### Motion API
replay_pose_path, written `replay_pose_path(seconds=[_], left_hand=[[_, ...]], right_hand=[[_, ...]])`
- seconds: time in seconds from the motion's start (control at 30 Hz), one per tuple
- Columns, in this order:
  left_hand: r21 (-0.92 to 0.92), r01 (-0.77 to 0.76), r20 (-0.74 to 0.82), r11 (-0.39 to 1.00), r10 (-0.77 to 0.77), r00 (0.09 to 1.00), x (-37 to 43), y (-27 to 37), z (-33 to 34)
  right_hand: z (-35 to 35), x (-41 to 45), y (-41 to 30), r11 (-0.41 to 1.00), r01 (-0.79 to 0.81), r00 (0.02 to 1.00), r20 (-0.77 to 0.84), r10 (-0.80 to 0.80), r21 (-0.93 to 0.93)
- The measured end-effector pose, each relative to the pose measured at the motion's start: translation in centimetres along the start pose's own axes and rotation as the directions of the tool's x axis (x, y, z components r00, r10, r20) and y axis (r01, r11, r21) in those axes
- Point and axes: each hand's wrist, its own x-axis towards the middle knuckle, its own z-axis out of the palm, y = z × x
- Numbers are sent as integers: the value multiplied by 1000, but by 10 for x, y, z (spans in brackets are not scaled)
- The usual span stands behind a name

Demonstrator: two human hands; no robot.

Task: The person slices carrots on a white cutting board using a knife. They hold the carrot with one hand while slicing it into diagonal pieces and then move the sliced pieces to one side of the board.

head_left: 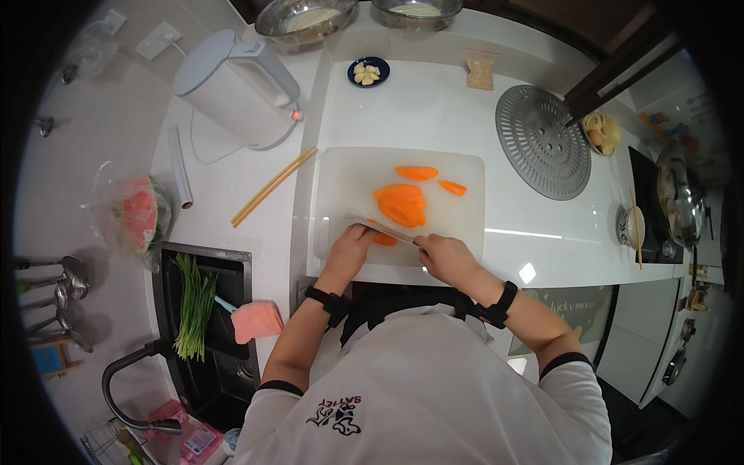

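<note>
My right hand (447, 256) grips the handle of a kitchen knife (383, 226), whose blade points left across the near part of a white cutting board (465, 221). Under and in front of the blade lies a piece of carrot (385, 239), partly hidden by the knife. My left hand (350, 247) presses its fingertips on the carrot beside the blade. Beyond the knife, a spread of carrot slices (401, 204) rests on the board. Two more carrot pieces lie farther back, a longer one (416, 172) and a short tapered one (452, 187).
Left of the board are wooden chopsticks (273, 187), a white electric kettle (235, 87) and a sink (226, 372) holding green stalks (195, 308). Behind stand a blue dish of garlic cloves (368, 72) and a small bag (480, 70). A grey perforated disc (543, 142) lies to the right.
</note>
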Motion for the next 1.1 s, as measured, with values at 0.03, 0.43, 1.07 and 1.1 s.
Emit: replay_pose_path(seconds=[0.03,0.43,1.07,1.1], left_hand=[[-2,0,2,1000,0,1000,0,-1,1],[0,-14,-4,1000,14,1000,1,-3,3],[-88,5,-59,996,-10,998,4,-2,-1],[-93,-2,-69,996,-4,998,3,-2,0]], right_hand=[[0,-2,0,1000,-14,1000,6,14,-9],[19,-8,-13,999,-39,998,46,40,-27],[33,19,-6,997,-70,996,45,71,-36],[32,12,-6,997,-68,996,48,70,-38]])
